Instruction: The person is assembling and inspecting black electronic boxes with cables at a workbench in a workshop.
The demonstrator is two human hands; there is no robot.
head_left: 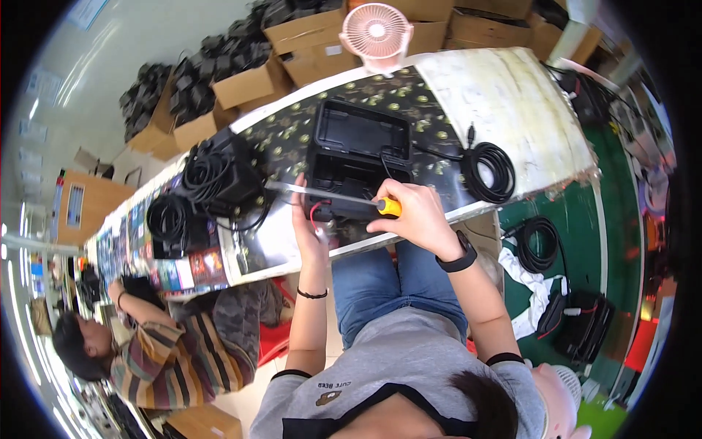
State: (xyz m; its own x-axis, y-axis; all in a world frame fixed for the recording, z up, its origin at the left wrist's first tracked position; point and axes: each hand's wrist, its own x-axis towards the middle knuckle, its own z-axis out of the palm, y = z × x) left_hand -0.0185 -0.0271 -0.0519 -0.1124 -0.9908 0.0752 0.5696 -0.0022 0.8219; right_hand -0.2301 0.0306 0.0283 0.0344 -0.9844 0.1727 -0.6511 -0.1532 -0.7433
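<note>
In front of me a black plastic case (362, 135) lies with its lid swung back; a dark cable and a red wire show at its lower half. My right hand (418, 214) is closed round a screwdriver (388, 207) with a yellow handle. Its long metal shaft points left across the case, passing by the fingers of my left hand (308, 228). That hand is stretched out along the case's left side, near the red wire. A small shiny piece shows by its palm, too blurred to name. Whether the left fingers press on the case is unclear.
A coiled black cable (488, 172) lies right of the case. Left are black devices with coiled cables (212, 175). A pink fan (376, 33) stands at the table's far edge, with cardboard boxes (248, 84) behind. A co-worker in a striped shirt (186, 358) sits at left.
</note>
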